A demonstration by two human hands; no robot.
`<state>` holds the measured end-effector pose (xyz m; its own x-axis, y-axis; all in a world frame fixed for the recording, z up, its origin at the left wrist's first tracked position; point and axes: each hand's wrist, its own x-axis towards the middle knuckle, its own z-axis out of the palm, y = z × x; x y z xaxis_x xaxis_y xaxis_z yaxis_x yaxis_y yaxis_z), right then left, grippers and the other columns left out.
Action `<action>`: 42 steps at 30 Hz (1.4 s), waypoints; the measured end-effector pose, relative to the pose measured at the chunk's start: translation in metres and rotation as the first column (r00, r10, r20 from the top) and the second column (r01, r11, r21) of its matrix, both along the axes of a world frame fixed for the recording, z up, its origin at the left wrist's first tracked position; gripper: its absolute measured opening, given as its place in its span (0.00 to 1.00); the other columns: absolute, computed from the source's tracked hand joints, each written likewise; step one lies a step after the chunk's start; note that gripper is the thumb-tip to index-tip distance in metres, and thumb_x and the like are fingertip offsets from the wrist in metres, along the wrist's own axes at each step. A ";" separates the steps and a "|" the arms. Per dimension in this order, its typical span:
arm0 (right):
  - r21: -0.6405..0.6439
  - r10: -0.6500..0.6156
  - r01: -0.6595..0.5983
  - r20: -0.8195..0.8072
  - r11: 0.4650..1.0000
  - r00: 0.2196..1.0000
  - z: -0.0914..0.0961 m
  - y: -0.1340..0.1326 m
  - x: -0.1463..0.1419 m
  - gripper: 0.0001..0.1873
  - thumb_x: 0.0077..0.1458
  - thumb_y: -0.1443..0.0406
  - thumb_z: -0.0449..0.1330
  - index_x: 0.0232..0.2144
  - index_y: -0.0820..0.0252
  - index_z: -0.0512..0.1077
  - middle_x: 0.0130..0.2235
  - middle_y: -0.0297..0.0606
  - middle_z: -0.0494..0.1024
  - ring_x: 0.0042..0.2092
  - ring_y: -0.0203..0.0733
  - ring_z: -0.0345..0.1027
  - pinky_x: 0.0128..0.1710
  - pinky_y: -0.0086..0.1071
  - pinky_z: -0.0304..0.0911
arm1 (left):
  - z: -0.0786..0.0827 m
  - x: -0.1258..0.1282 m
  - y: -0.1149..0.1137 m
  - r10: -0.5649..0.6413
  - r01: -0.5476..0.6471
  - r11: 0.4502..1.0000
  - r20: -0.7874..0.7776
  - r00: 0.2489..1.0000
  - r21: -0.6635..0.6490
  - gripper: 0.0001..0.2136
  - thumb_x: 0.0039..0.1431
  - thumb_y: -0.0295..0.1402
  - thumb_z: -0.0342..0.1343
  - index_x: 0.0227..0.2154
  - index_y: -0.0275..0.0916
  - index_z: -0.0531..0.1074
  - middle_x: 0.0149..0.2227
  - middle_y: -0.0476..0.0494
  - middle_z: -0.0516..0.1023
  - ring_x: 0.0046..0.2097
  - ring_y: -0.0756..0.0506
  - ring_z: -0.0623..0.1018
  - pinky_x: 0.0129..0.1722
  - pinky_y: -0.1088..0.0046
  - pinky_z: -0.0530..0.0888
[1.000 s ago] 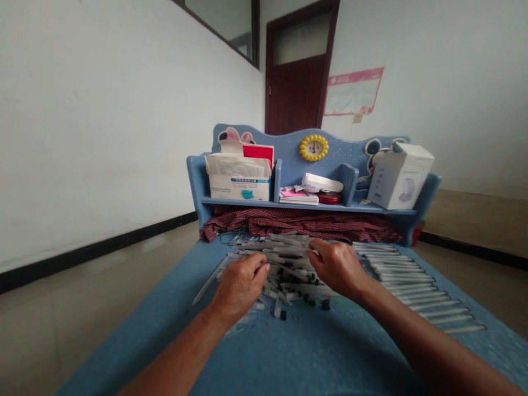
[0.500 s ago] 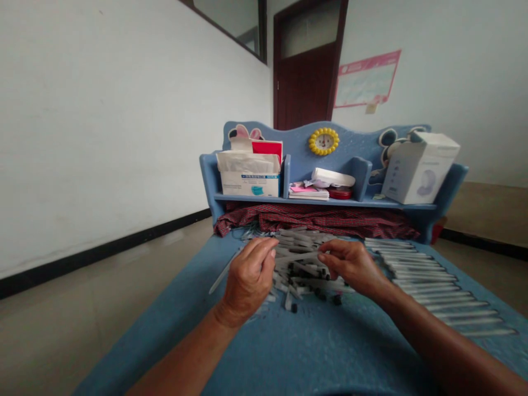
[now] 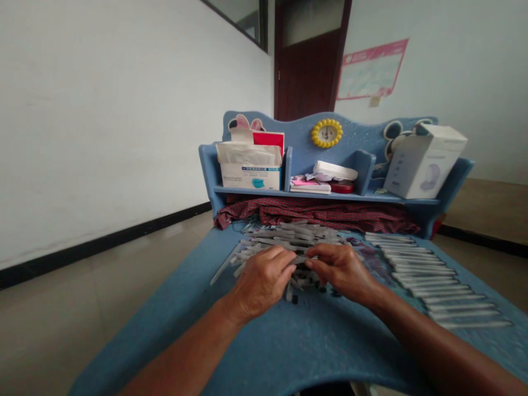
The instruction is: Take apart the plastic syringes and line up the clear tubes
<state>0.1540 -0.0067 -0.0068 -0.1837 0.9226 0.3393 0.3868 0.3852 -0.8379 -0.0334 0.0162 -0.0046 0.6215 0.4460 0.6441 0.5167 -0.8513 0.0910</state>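
Note:
My left hand is closed, thumb and fingers pinching one end of a thin, pale translucent tube that looks like a pen barrel. The other end sits between the thumb and fingertips of my right hand, also closed. Only a short stretch of the tube shows between the hands. Under and beyond them lies a heap of similar pale tubes. Small black caps or plugs show at its near edge, partly covered by my hands. A row of pale pens with dark ends lies side by side at the right.
The blue desk has a raised shelf at its back. On it stand a mask box, some papers, a red round tin and a white carton. A checked cloth lies bunched beneath the shelf.
My hands have come closer together over the heap, the left moving right and the right slightly left. Less of the tube shows between them. The view has tilted slightly down.

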 end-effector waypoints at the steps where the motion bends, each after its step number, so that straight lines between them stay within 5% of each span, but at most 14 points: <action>1: 0.000 0.005 -0.005 -0.001 1.000 1.000 0.000 0.000 0.001 0.11 0.50 0.61 0.57 0.32 0.64 0.72 0.16 0.27 0.65 0.18 0.29 0.57 0.18 0.23 0.52 | 0.000 0.000 0.000 0.004 -0.004 1.000 -0.014 1.000 -0.009 0.08 0.58 0.27 0.49 0.37 0.33 0.72 0.31 0.41 0.75 0.34 0.45 0.75 0.34 0.68 0.73; 8: 0.004 -0.117 0.117 -0.001 0.993 0.993 0.007 0.010 0.022 0.15 0.51 0.58 0.56 0.35 0.66 0.71 0.15 0.28 0.65 0.17 0.31 0.58 0.18 0.24 0.51 | 0.004 -0.009 0.010 0.135 -0.141 0.990 0.154 0.979 0.028 0.08 0.59 0.27 0.49 0.38 0.34 0.72 0.33 0.41 0.76 0.36 0.45 0.76 0.37 0.70 0.73; 13: 0.005 -0.178 0.183 0.262 0.983 0.949 0.005 0.018 0.035 0.12 0.53 0.61 0.53 0.29 0.64 0.72 0.15 0.29 0.66 0.17 0.31 0.58 0.19 0.24 0.50 | 0.005 -0.015 0.017 0.232 -0.229 0.973 0.205 0.951 -0.038 0.07 0.57 0.28 0.50 0.36 0.35 0.72 0.34 0.41 0.78 0.37 0.45 0.77 0.37 0.71 0.73; 21: 0.125 -0.163 0.110 0.602 0.986 0.781 0.004 0.014 0.023 0.13 0.55 0.60 0.51 0.30 0.59 0.75 0.24 0.35 0.74 0.26 0.35 0.65 0.26 0.26 0.51 | 0.002 -0.019 0.023 0.345 -0.275 0.922 0.258 0.902 -0.273 0.08 0.56 0.31 0.50 0.33 0.37 0.73 0.30 0.46 0.78 0.33 0.47 0.77 0.33 0.74 0.71; 27: 0.092 -0.137 0.106 0.808 0.990 0.573 0.015 0.014 0.007 0.12 0.53 0.60 0.52 0.30 0.57 0.74 0.28 0.39 0.78 0.32 0.41 0.71 0.28 0.29 0.51 | 0.004 -0.023 0.025 0.375 -0.272 0.905 0.312 0.873 -0.327 0.07 0.55 0.32 0.50 0.31 0.37 0.73 0.30 0.47 0.78 0.32 0.48 0.77 0.33 0.74 0.71; 36: 0.046 -0.101 0.123 0.862 0.991 0.497 0.028 0.029 -0.002 0.15 0.54 0.59 0.51 0.38 0.55 0.75 0.32 0.40 0.79 0.36 0.44 0.73 0.30 0.30 0.56 | 0.007 -0.023 0.025 0.368 -0.236 0.904 0.367 0.854 -0.358 0.07 0.54 0.32 0.51 0.32 0.37 0.73 0.29 0.48 0.78 0.31 0.48 0.77 0.31 0.75 0.71; 42: 0.012 -0.044 0.072 0.889 0.997 0.456 0.023 0.037 -0.006 0.15 0.53 0.57 0.53 0.35 0.57 0.76 0.35 0.44 0.79 0.37 0.47 0.73 0.32 0.31 0.59 | 0.030 -0.019 0.008 0.361 -0.270 0.914 0.305 0.881 -0.303 0.07 0.54 0.31 0.51 0.31 0.37 0.73 0.27 0.48 0.77 0.29 0.49 0.76 0.30 0.75 0.71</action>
<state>0.1484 0.0300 0.0162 -0.3187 0.9479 0.0038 0.9472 0.3186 -0.0356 -0.0524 0.0245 0.0256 0.1767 0.7511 0.6361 0.6495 -0.5745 0.4980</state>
